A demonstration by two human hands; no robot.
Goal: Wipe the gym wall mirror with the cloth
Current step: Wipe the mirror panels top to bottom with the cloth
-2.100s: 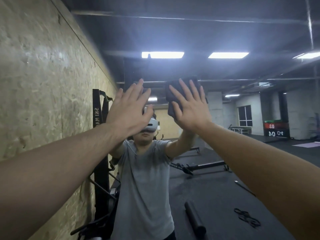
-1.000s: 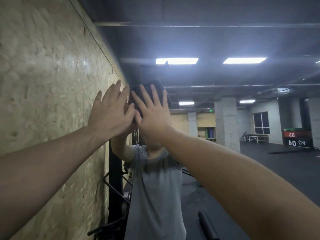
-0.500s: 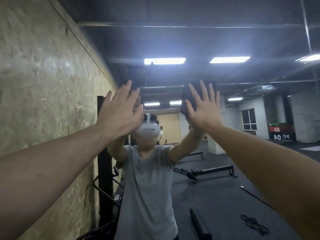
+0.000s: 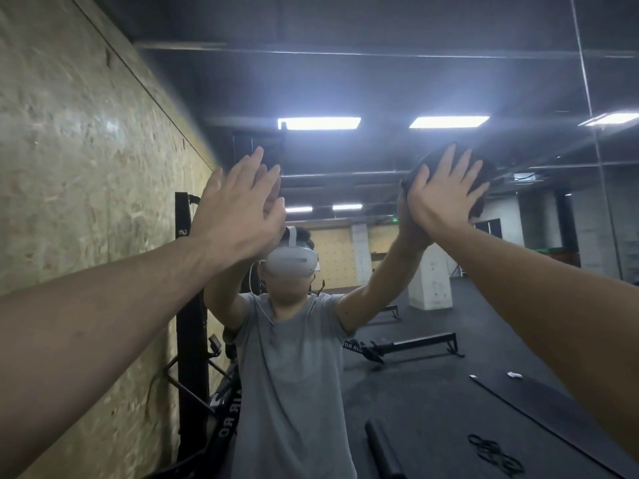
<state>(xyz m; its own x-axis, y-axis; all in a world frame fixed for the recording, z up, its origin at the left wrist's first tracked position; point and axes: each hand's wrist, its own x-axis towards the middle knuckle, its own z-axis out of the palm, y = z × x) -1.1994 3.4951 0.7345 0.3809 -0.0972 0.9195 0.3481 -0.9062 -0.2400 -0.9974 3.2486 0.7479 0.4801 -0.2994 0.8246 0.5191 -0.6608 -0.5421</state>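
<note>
I have both arms raised to the gym wall mirror, which fills the view ahead and to the right; a thin vertical seam between mirror panels runs down near its right edge. My right hand is flat against the glass with its fingers straight and spread, pointing up and slightly right, pressing the dark cloth onto the mirror high up, right of centre and close to that seam. The cloth is bunched under the palm, so I can only see its dark edges poking out above the fingertips and down the right side of the hand; its visible long axis seems to run roughly up and down, following the fingers, though I cannot tell its full shape.

My left hand is also up and empty, fingers straight and close together, pointing up and a little right, palm toward the glass near the mirror's left edge where it meets the chipboard wall. Whether it actually touches the glass I cannot tell.

In the reflection I see a person in a grey T-shirt and a white headset, a black upright frame, a foam roller on the dark floor and lit ceiling panels.
</note>
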